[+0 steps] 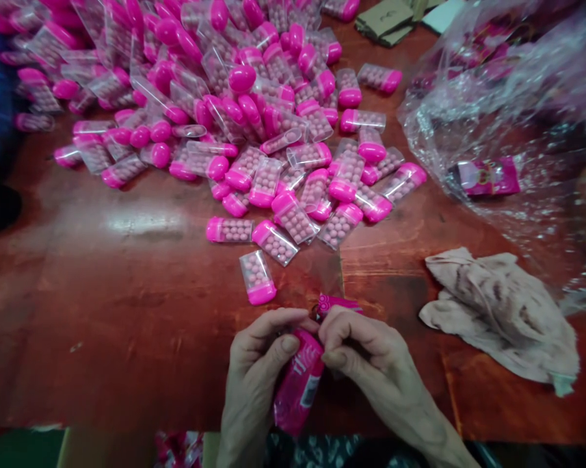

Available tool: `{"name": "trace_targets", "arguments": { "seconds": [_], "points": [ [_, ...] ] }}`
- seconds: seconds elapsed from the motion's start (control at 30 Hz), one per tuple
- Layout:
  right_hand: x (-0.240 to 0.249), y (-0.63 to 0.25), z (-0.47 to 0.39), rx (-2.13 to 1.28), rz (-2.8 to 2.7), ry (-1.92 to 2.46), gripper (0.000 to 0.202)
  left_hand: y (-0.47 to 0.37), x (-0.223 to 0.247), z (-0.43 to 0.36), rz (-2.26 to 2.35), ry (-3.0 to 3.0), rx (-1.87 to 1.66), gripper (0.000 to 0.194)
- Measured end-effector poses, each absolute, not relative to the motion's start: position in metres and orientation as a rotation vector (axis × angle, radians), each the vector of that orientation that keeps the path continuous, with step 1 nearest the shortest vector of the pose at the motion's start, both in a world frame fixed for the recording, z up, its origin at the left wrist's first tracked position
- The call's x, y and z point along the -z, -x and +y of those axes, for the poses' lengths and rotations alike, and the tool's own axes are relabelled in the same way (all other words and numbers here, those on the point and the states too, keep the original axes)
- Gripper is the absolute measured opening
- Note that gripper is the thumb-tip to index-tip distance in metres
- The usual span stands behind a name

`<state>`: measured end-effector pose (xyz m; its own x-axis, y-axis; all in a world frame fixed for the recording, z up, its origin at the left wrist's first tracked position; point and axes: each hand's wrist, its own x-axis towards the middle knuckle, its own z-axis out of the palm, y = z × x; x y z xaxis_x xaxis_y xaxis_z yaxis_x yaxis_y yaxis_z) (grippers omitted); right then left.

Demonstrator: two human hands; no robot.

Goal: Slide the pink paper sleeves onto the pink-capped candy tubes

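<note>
At the near edge, a pink packet in both hands

We saw the left hand (253, 367) clamped on the pink packet (296, 390) above the table (127, 338), thumb on its upper left side, forefinger reaching past its far end. The right hand (375, 354) had thumb and forefinger together, pinching the packet's right edge near that end. The packet thus lay between the two hands, its near end hanging free, slanted left. We judged that a light, steady left grip would suit thin film best, with the right fingertips working only the edge, never tugging across the print.
</note>
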<state>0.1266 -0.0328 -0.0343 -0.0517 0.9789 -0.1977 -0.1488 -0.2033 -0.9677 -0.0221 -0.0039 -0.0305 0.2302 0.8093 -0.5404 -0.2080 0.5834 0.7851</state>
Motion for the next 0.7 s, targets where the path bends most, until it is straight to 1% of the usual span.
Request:
{"name": "trace_targets", "arguments": {
  "seconds": [0.07, 0.17, 0.3, 0.47, 0.57, 0.7],
  "points": [
    [0.035, -0.126, -0.034, -1.441, -1.034, 1.203, 0.018, 0.023, 0.030, -0.003, 1.159, -0.650, -0.763, 0.013],
    [0.036, -0.125, -0.035, -1.381, -0.983, 1.183, 0.010, 0.023, 0.030, -0.003, 1.204, -0.650, -0.765, 0.010],
    [0.035, -0.125, -0.035, -1.329, -1.028, 1.167, 0.011, 0.020, 0.029, -0.003, 1.240, -0.611, -0.781, 0.007],
    [0.035, -0.123, -0.037, -1.271, -1.155, 1.165, 0.017, 0.015, 0.027, -0.004, 1.230, -0.523, -0.772, 0.008],
    [0.036, -0.119, -0.040, -1.207, -1.227, 1.187, 0.017, 0.015, 0.027, -0.005, 1.142, -0.476, -0.768, 0.013],
    [0.037, -0.117, -0.045, -1.158, -1.264, 1.211, 0.018, 0.020, 0.030, -0.009, 0.972, -0.454, -0.718, 0.031]
  ]
}}
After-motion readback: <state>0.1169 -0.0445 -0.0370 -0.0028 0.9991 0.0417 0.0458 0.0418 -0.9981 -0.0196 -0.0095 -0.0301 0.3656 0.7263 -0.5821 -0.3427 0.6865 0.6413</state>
